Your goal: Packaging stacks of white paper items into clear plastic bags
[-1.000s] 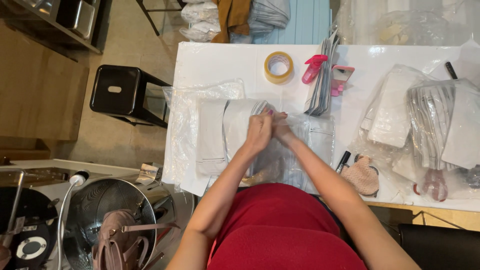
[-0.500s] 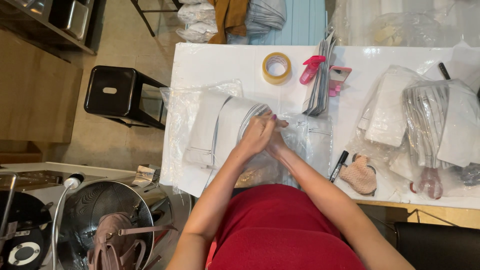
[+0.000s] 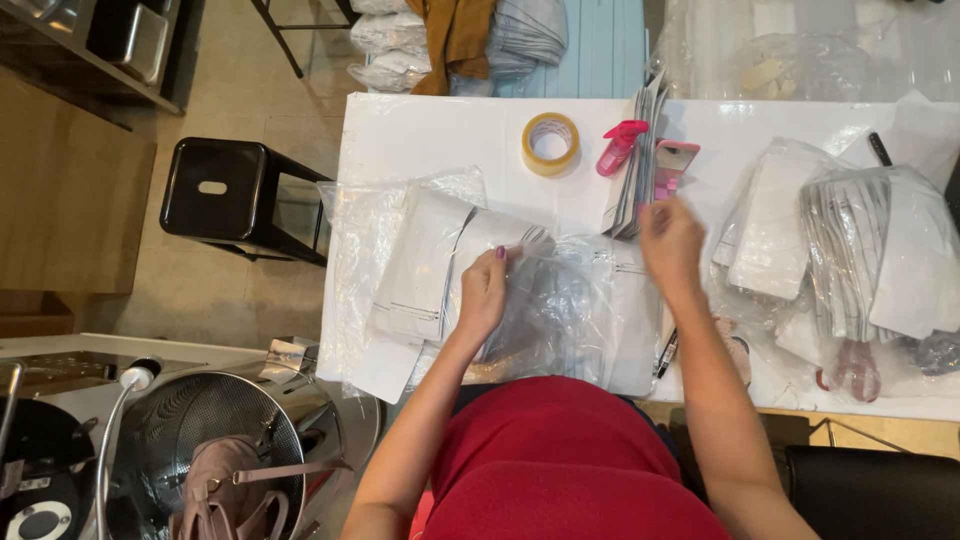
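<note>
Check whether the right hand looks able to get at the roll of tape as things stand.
Probably yes. The right hand is lifted, appears empty, though blurred, and hangs near the upright stack of papers. The roll of tape lies flat on bare white table just beyond, nothing covering it.

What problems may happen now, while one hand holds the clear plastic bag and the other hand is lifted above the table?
1. The left hand alone pins the clear plastic bag; it may slide on the white table.
2. The white sheets overhang the table's near edge and might fall.
3. The right hand hovers beside the upright stack of sheets and might knock it.
</note>
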